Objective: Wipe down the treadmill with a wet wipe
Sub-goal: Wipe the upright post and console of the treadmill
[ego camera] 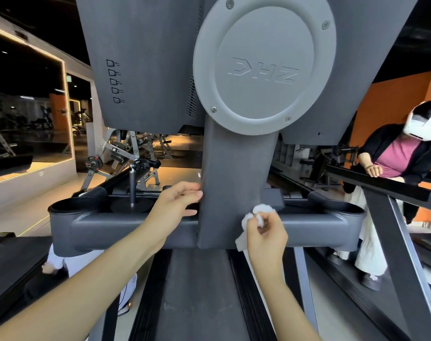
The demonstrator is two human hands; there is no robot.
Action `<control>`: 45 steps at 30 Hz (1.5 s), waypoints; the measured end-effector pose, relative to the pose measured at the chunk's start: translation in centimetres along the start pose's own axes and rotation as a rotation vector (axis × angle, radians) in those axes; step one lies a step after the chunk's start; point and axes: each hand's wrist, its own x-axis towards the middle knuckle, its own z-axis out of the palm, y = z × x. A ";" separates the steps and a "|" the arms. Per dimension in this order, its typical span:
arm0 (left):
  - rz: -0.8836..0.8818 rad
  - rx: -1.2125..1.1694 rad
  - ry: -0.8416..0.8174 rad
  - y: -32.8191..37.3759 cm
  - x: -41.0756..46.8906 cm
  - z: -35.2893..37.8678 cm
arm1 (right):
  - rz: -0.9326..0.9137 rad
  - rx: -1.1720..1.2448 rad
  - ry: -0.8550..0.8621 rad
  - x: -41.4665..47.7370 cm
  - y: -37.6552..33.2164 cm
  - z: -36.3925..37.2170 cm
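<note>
Viewed from behind the treadmill [145,227] console: dark back panel [145,57] fills the top, round grey cover [263,67] marked DHZ with four screws visible, neck [234,183] running down to the crossbar. Two cup holders: left [71,207], right [345,209]. One small stand [132,190] on a round base in the tray left of the neck. Belt [197,291] below, between two side rails. One mirror [25,104] with lit edge far left; weight machines [126,153] seen under the panel. One other person [394,168] in a white headset at right, on the next treadmill, one hand on its rail. Big panel blocks most of the room ahead. Left hand [177,203]: fingers loosely extended, fingertips touching the neck's left edge, holding nothing. Right hand [266,232]: fingers curled, pinching one white crumpled wipe [256,215], pressed against the neck's lower right, just above the crossbar; a loose corner of the wipe hanging below the hand.
</note>
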 end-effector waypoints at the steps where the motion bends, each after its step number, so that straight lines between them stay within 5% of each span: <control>1: -0.008 0.004 -0.001 0.1 0.1 0.0 | 0.056 -0.001 -0.005 -0.3 0.5 -0.2; 12: 0.077 0.010 -0.020 4.6 0.7 0.5 | -0.224 0.238 0.167 7.1 -13.7 1.2; 20: 0.071 0.008 -0.048 4.7 0.1 -0.4 | -0.427 -0.053 -0.182 1.3 -10.7 5.5; 25: 0.276 0.077 0.157 7.0 -0.7 -1.1 | -0.293 0.143 -0.088 2.0 -14.3 6.7; 30: 0.280 -0.245 0.018 10.1 -1.0 0.1 | -0.159 0.408 -0.386 0.6 -16.0 8.0; 35: 0.363 -0.199 0.078 11.1 0.4 1.5 | -0.073 0.479 -0.267 0.7 -16.5 6.1; 40: 0.417 -0.295 0.148 11.2 0.5 2.2 | -0.058 0.327 0.127 2.3 -15.9 2.5; 45: 0.573 -0.414 0.298 14.1 -0.4 1.3 | -0.227 0.170 -0.011 1.2 -18.6 1.7</control>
